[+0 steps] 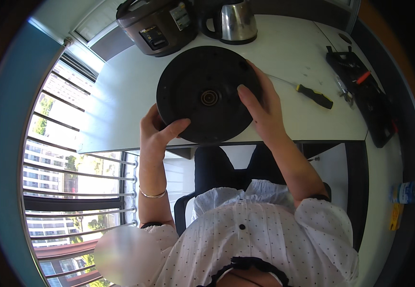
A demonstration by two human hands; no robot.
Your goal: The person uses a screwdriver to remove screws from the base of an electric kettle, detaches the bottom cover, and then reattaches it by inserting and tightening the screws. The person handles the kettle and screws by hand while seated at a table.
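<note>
Both hands hold up a round black appliance base [183, 81], a wide disc with small brass-coloured rings at its centre. The ringed face is turned toward me. My left hand [161, 129] grips its lower left edge, thumb on the face and fingers mostly hidden behind. On the right side, my right hand [266, 105] clasps the rim with its thumb over the face and fingers behind. Beyond my right hand a screwdriver [315, 96] with a black and yellow handle lies on the white table [121, 100].
A brown rice cooker [157, 28] and a steel kettle [238, 21] stand at the back. An unfolded black tool case [367, 95] with a red-handled tool [363, 77] lies at the right. Farther right is a clear bottle [407, 193]. A barred window [78, 177] is on the left.
</note>
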